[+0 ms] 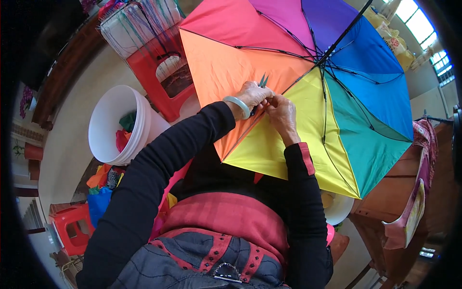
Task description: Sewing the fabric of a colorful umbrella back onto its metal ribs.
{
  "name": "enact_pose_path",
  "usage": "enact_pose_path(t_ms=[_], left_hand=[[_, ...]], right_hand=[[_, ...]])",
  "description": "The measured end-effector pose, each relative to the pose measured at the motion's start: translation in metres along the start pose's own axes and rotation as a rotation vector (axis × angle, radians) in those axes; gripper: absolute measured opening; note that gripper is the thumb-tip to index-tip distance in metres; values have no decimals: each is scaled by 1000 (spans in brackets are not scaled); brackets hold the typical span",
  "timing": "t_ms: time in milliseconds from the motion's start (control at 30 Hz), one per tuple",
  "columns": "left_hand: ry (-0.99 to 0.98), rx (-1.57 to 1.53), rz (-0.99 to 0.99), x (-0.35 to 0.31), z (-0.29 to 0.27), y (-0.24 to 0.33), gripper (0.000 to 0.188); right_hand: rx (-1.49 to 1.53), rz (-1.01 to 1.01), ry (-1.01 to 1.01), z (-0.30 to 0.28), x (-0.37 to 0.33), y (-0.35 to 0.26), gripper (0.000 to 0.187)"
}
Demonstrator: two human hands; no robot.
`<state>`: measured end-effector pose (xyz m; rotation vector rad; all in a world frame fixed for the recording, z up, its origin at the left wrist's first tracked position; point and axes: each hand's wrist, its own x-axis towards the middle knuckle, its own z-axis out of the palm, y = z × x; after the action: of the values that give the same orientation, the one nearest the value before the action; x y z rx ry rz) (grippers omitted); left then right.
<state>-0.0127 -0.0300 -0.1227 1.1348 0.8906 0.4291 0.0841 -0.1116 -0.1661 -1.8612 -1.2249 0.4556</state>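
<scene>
A rainbow-coloured umbrella (308, 139) is spread open before me, its inner side with black ribs and shaft (347, 33) facing me. My left hand (250, 96), with a pale bangle (237, 105) at the wrist, is closed around a small pair of scissors (263, 81). The blades point up and away, and part of a dark handle shows below the fingers. My right hand (284, 118) is closed in a pinch against the left fingertips, over the rib between the orange and yellow panels. Whatever lies in that pinch is hidden.
At the left stands a white bucket (107, 123) with coloured cloth inside. Behind it, a red stool (144, 72) carries a white block hung with threads (139, 26). Bright cloth pieces (99, 185) lie near another red stool (71, 229). Wooden furniture (390, 192) is at the right.
</scene>
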Motion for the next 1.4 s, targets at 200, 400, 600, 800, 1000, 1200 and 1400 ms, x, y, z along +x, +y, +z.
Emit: enact_pose_path(t_ms=[200,400,600,800,1000,1200,1400], left_hand=[[-21,101,3,1,1,3,12],[-10,623,127,7,12,11,17],[112,1118,513,12,23,-10,20],[407,1449,692,19,33,-28,19],[149,1341,807,26,18,-19,18],[-178,954,905,26,6,-15,16],[-176,313,117,7,2,17,14]], right_hand=[[608,345,0,-10,-7,-1,12],[838,468,161,-32,-7,8,6],[556,522,326,-30,-5,9,3],[402,432,488,-47,-8,41,5],[947,372,523,-89,-7,25,6],[1367,234,358,-91,-5,3,6],[722,181,-104,-79,-9,-6,6]])
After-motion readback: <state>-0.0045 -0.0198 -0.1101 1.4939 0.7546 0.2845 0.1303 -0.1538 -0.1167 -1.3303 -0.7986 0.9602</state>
